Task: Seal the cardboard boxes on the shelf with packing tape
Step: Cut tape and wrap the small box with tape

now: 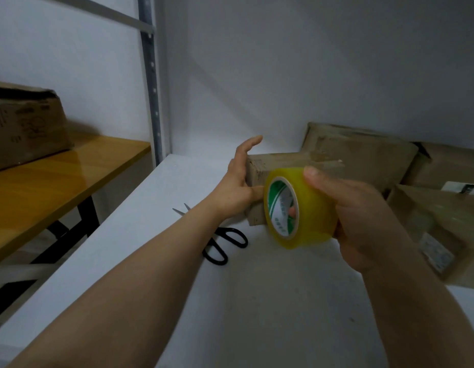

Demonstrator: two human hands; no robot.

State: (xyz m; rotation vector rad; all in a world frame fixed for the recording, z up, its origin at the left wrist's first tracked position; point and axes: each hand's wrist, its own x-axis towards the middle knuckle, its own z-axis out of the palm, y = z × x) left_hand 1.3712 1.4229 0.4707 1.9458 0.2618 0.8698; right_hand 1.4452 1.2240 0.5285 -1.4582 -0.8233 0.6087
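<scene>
Your left hand (240,181) lies flat, fingers straight, on the left end of the cardboard box (289,162) on the white shelf (257,301); your right hand (363,221) clasps the tape roll (302,208) just before it; the box runs rightward from your left palm.

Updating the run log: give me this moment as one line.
left hand: touches small box | right hand: grips tape roll | scissors: on shelf, untouched

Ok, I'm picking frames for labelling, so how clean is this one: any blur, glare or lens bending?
Head view: dim, even light; cardboard boxes at far right look soft, tape roll fairly sharp; a sheen on the wooden tabletop; the metal upright bows slightly from the wide lens.
</scene>
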